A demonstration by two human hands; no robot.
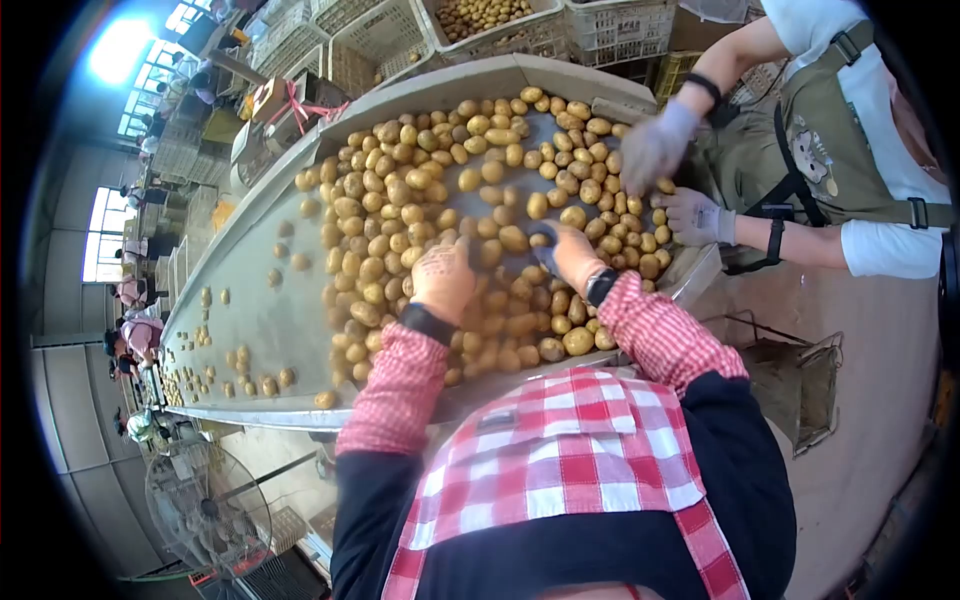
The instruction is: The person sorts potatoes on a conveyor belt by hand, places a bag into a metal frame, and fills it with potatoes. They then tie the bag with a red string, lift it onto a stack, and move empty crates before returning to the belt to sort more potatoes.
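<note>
Many potatoes [375,215] lie heaped on a metal sorting table [245,330]. My left hand [446,275], in an orange-toned glove with dark fingertips, reaches into the middle of the heap; its fingertips are blurred, and whether it holds a potato cannot be made out. To its right, my right hand [570,255] is over the potatoes with its dark-tipped fingers bent. A potato [513,238] lies just left of those fingertips. What is under the right fingers is hidden.
A co-worker's two gloved hands [655,150] [695,217] work at the heap's right end. Plastic crates [380,50] stand beyond the far rim. A fan [208,505] is at lower left, a metal-framed holder [790,385] at right. Other people are in the far left background.
</note>
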